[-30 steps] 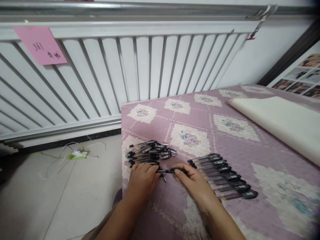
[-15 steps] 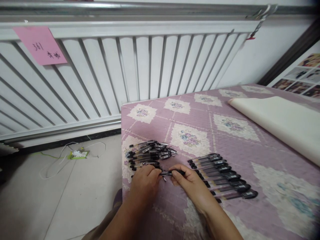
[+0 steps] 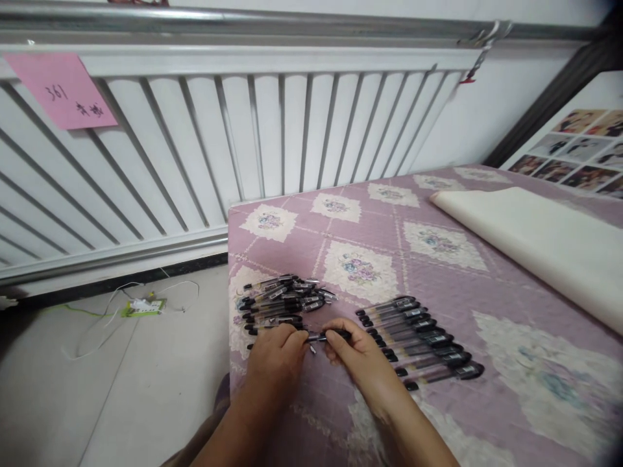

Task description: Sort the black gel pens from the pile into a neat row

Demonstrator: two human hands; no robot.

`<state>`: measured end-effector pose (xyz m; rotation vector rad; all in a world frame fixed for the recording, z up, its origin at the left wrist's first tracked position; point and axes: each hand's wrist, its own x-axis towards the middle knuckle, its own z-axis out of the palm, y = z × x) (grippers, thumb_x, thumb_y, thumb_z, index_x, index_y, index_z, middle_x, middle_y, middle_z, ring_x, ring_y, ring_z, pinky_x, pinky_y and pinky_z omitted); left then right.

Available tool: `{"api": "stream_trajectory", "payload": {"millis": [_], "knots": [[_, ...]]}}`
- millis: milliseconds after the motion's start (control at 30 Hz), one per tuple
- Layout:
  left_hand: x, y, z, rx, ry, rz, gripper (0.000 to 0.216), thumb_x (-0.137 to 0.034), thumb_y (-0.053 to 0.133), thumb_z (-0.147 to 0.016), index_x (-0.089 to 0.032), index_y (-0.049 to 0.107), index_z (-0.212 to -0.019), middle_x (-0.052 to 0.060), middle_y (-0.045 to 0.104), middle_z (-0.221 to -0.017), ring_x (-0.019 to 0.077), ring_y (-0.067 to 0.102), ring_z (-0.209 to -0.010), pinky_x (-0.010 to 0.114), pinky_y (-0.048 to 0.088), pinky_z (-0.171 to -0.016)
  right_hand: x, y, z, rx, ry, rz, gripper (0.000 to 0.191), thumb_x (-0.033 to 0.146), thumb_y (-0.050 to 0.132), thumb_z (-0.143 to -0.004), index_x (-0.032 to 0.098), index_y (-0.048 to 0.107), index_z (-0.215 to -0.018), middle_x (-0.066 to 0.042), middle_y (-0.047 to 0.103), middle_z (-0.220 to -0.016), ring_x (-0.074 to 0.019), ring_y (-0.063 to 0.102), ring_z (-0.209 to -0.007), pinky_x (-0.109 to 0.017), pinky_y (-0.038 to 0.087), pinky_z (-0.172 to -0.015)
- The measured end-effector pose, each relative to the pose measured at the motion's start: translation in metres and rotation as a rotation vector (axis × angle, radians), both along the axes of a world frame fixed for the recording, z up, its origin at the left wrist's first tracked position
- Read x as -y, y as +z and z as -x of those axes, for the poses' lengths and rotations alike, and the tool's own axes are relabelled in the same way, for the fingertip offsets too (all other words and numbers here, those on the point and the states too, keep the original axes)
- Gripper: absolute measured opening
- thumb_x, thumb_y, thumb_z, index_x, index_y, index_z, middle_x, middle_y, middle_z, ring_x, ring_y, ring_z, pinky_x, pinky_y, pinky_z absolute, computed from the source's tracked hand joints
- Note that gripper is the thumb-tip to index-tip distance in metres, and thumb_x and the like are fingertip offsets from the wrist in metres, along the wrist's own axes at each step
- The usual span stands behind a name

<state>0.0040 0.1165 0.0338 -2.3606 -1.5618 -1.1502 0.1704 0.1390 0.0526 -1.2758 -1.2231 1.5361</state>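
My left hand (image 3: 273,360) and my right hand (image 3: 353,357) meet over a purple flowered cloth (image 3: 438,279), both pinched on one black pen (image 3: 325,336) held level between them. The left fingers close on its left end, the right fingers on its right end. Just behind the left hand lies a loose heap of black pens (image 3: 281,299). To the right of my right hand several pens lie side by side in a neat slanted row (image 3: 422,342).
A white radiator (image 3: 219,143) with a pink note (image 3: 61,89) runs along the wall behind. A cream sheet (image 3: 540,240) lies at the right on the cloth. On the floor at left sit a small green device and white wires (image 3: 141,306).
The view has shifted slightly, so everything sits a little left. My hands have drawn closer together on the pen and less of it shows between them.
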Motion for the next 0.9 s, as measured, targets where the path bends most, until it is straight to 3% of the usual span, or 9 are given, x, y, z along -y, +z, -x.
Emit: {"api": "stream_trajectory", "payload": {"millis": [167,367,500,600,733,900], "knots": [[0.002,-0.004,-0.005,0.004,-0.068,0.031,0.026,-0.023,0.037,-0.097,-0.018,0.063,-0.1,0.006,0.067,-0.085,0.018,0.062,-0.071,0.028,0.049,-0.064,-0.001,-0.004,-0.01,0.016,-0.11,-0.021,0.037,0.048,0.069,-0.072,0.022,0.058,-0.096,0.002,0.059,-0.08,-0.0118,0.055,-0.062,-0.023,0.044,-0.055],[0.009,-0.006,-0.009,-0.005,-0.175,0.031,0.024,-0.025,0.042,-0.095,-0.019,0.059,-0.112,0.008,0.069,-0.095,0.0194,0.065,-0.081,0.032,0.052,-0.073,-0.005,-0.005,-0.03,0.019,-0.281,-0.127,0.038,0.051,0.065,-0.076,0.022,0.053,-0.098,0.006,0.051,-0.061,-0.0125,0.051,-0.053,-0.025,0.04,-0.052],[0.009,-0.008,-0.008,-0.018,-0.216,-0.002,0.022,-0.024,0.045,-0.094,-0.019,0.058,-0.111,0.008,0.069,-0.095,0.0198,0.065,-0.082,0.032,0.054,-0.071,-0.007,0.002,-0.06,0.105,-0.372,-0.175,0.029,0.048,0.062,-0.08,0.026,0.056,-0.097,0.001,0.057,-0.069,-0.0163,0.055,-0.058,-0.029,0.043,-0.053],[0.007,-0.01,-0.009,-0.023,-0.212,-0.015,0.02,-0.021,0.045,-0.093,-0.019,0.058,-0.108,0.008,0.069,-0.092,0.0198,0.065,-0.08,0.032,0.054,-0.069,-0.007,0.005,-0.092,0.223,-0.491,-0.213,0.035,0.051,0.058,-0.08,0.027,0.055,-0.105,0.0,0.06,-0.074,-0.0185,0.057,-0.06,-0.032,0.048,-0.055],[0.007,-0.012,-0.012,-0.032,-0.222,0.044,0.02,-0.02,0.046,-0.093,-0.02,0.059,-0.108,0.007,0.069,-0.094,0.02,0.065,-0.083,0.032,0.054,-0.071,-0.008,0.002,-0.129,0.543,-0.66,-0.317,0.041,0.048,0.055,-0.081,0.02,0.058,-0.111,-0.006,0.065,-0.088,-0.0202,0.061,-0.073,-0.033,0.047,-0.067],[0.004,-0.018,-0.011,-0.037,-0.228,0.078,0.021,-0.02,0.046,-0.092,-0.019,0.06,-0.108,0.008,0.069,-0.094,0.02,0.065,-0.083,0.032,0.054,-0.072,-0.011,-0.007,-0.15,0.769,-0.658,-0.296,0.049,0.048,0.049,-0.082,0.017,0.056,-0.12,-0.004,0.064,-0.073,-0.0206,0.061,-0.067,-0.033,0.046,-0.064]]}}
